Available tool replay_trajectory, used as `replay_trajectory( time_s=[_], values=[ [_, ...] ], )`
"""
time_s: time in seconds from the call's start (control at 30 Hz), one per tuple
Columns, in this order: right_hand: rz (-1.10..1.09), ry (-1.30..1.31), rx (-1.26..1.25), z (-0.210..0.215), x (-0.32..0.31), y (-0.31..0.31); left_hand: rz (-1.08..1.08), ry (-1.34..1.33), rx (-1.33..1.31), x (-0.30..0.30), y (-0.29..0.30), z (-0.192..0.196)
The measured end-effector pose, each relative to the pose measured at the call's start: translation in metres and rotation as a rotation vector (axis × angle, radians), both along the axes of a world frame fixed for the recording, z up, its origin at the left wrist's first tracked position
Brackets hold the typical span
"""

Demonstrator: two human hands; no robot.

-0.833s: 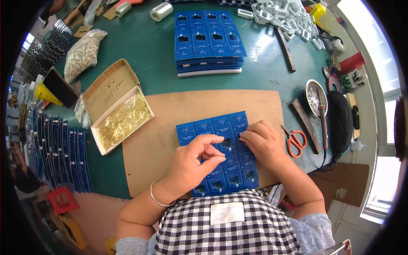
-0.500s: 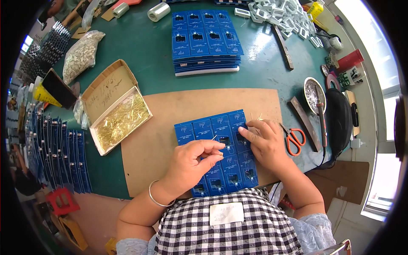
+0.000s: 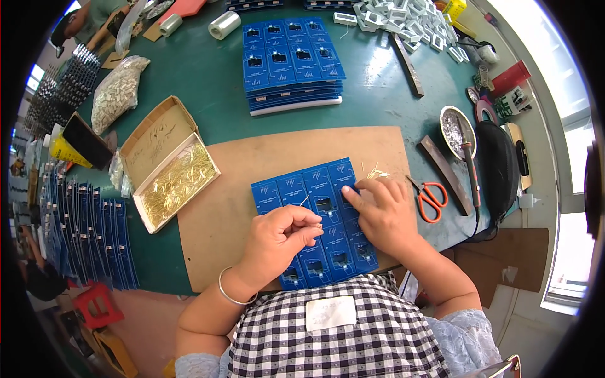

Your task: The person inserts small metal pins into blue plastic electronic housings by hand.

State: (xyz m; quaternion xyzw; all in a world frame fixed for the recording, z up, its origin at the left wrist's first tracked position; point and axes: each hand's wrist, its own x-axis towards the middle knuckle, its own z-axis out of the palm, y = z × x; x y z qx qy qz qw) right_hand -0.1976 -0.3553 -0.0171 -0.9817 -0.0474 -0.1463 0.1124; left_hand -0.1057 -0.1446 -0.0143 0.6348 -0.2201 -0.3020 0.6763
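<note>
A blue circuit board panel with rows of dark square cutouts lies slightly turned on a brown board. Over its left half, my left hand pinches a tiny brass-coloured piece between thumb and index finger. A thin metal pin sticks up behind that index finger; its lower end is hidden. My right hand is at the panel's right edge, thumb on top and fingers bent just beyond the edge. Several loose gold pins lie right beside those fingers.
Left stands an opened cardboard box of gold pins. Scissors, a dark metal bar and a soldering iron on a bowl lie right. Stacked blue panels and white frames are farther back. Upright panels line the left.
The whole view has shifted slightly, so the table's things appear farther left. My left hand keeps its pinch over the panel. More loose pins show beyond my right fingers.
</note>
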Motion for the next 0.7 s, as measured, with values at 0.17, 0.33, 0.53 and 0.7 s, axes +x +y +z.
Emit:
replay_trajectory(
  time_s=[0.17, 0.33, 0.53, 0.7],
  values=[
    [0.002, 0.088, 0.191, -0.001, 0.004, -0.007, -0.01, -0.171, 0.102, 0.001, 0.001, 0.002],
    [-0.042, 0.034, 0.43, -0.01, 0.001, -0.011, 0.001, -0.138, 0.095, 0.001, 0.004, -0.001],
    [0.081, -0.058, 0.082, 0.0, 0.007, -0.01, 0.007, -0.141, 0.146, 0.0, 0.003, -0.001],
    [0.047, 0.067, 0.657, 0.015, 0.01, 0.003, -0.01, -0.286, 0.123, 0.001, -0.004, 0.002]
  ],
)
